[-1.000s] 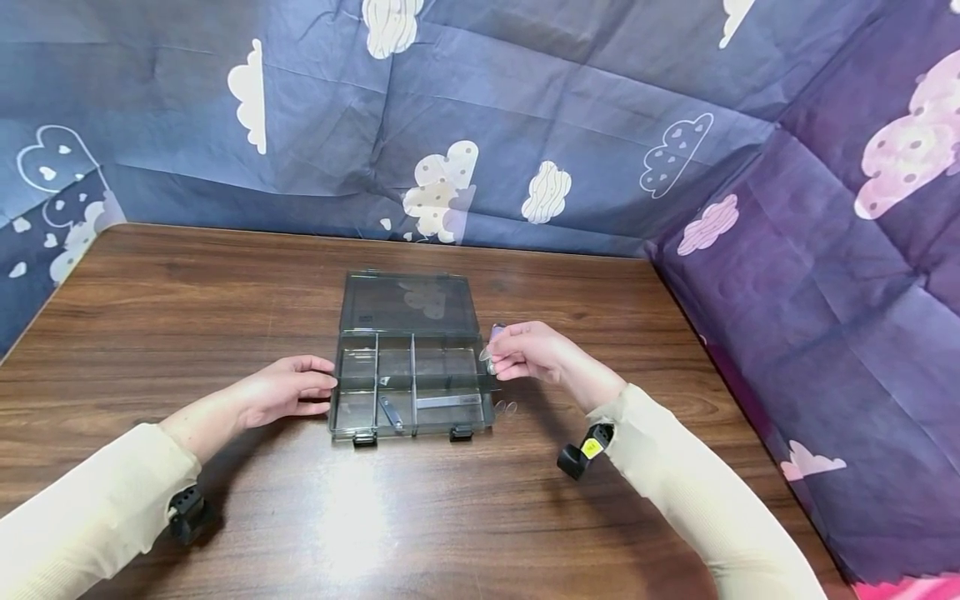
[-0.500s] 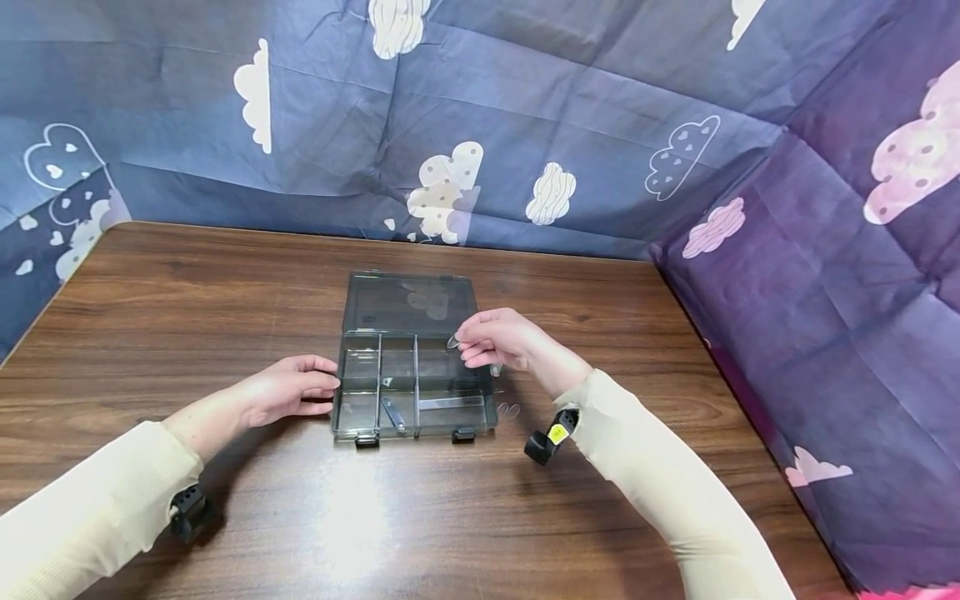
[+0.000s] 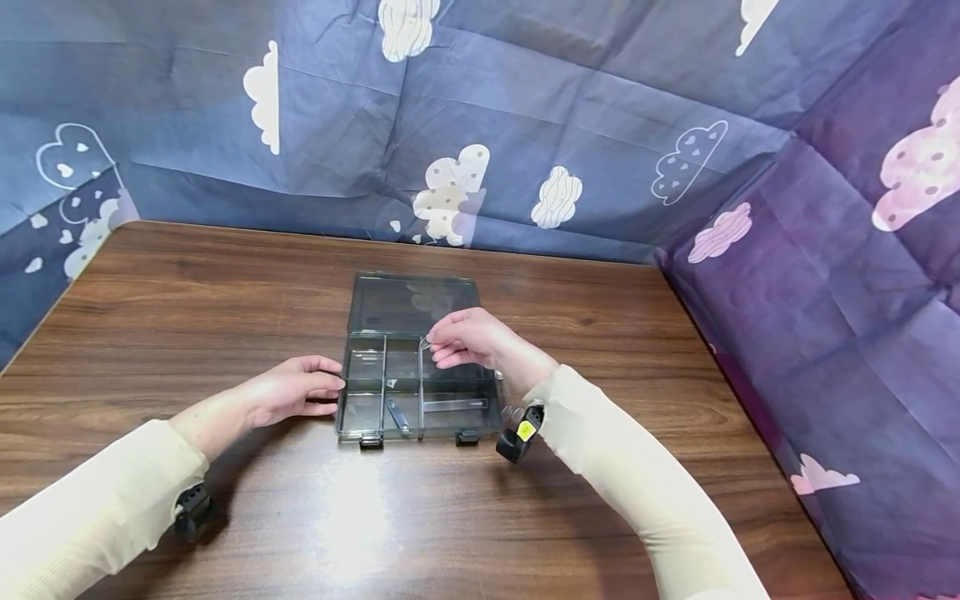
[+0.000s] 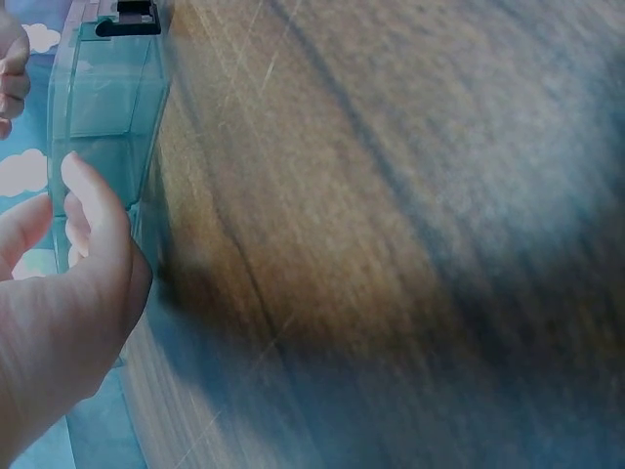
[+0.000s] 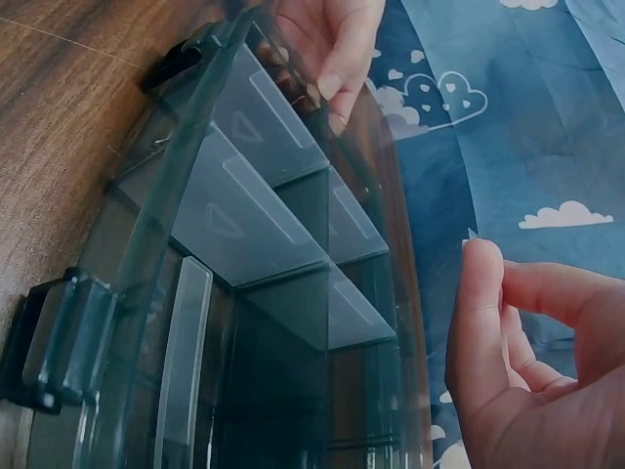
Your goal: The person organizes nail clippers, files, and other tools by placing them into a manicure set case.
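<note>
A smoky see-through compartment box [image 3: 369, 434] stands on the table with its lid [image 3: 390, 302] folded back. My left hand [image 3: 298, 390] touches the box's left side with loosely bent fingers. Over the back compartments, my right hand [image 3: 476, 343] pinches a small clear oval piece [image 3: 425, 343] between thumb and fingertips; only its pointed tip shows in the right wrist view. A slim nail clipper [image 3: 397, 415] lies in the front middle compartment, and a tiny whitish piece [image 3: 392, 383] sits behind it. A long clear strip [image 3: 455, 405] lies in the front right compartment.
Small clear oval pieces [image 3: 512, 413] lie on the wooden table [image 3: 600, 333] just right of the box, partly behind the right wrist's camera. Two black latches [image 3: 467, 437] stick out at the box's front. Cloud-printed cloth [image 3: 337, 125] bounds the table behind and at the right.
My right hand has moved left from beside the box's right edge to over its back compartments, carrying the small clear oval piece. My left hand stays at the box's left side.
</note>
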{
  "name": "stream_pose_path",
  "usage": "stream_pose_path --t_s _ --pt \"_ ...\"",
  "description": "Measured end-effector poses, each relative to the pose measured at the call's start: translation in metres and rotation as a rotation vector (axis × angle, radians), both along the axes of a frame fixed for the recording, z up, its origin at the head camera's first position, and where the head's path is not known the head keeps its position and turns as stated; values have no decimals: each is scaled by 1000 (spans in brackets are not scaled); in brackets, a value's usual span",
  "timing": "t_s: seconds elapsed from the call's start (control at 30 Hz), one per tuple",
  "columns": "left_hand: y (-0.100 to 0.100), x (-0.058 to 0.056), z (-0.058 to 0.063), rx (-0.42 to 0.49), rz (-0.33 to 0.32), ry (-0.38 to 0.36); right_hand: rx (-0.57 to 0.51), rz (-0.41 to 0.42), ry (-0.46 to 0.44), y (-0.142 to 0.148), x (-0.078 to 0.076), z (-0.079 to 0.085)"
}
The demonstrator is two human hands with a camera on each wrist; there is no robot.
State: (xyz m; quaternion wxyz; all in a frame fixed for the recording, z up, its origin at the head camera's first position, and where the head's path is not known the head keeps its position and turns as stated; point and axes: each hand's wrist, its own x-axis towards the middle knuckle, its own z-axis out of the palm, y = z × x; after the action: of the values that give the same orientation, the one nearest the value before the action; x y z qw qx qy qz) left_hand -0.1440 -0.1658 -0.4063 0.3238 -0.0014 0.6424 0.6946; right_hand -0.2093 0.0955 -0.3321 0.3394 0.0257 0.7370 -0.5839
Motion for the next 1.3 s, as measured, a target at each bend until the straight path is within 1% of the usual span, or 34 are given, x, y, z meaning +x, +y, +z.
stream_pose_path --t_s 0.2,0.4,0.53,0.67,0.87,0.97,1.07,1.17,1.3 --pt "0 0 0 -13 10 1 6 -11 5 -8 -1 -5" --pt "1 0 1 -9 4 10 9 -1 -2 -14 0 -7" --pt "2 0 1 -6 -1 14 8 6 -11 -14 0 -6" --pt "2 0 1 -6 -3 15 8 8 -9 -8 0 -4" --pt "0 0 0 -6 -3 21 11 -4 -2 12 3 -1" --pt "0 1 0 -13 -9 26 7 -15 -5 28 5 -1" --pt "1 1 1 -22 -2 19 5 -25 -6 46 8 -1" --pt "0 1 1 -27 -2 18 -3 -38 5 66 13 -4" --pt "1 0 0 -25 -8 19 -42 -37 27 97 19 -12"
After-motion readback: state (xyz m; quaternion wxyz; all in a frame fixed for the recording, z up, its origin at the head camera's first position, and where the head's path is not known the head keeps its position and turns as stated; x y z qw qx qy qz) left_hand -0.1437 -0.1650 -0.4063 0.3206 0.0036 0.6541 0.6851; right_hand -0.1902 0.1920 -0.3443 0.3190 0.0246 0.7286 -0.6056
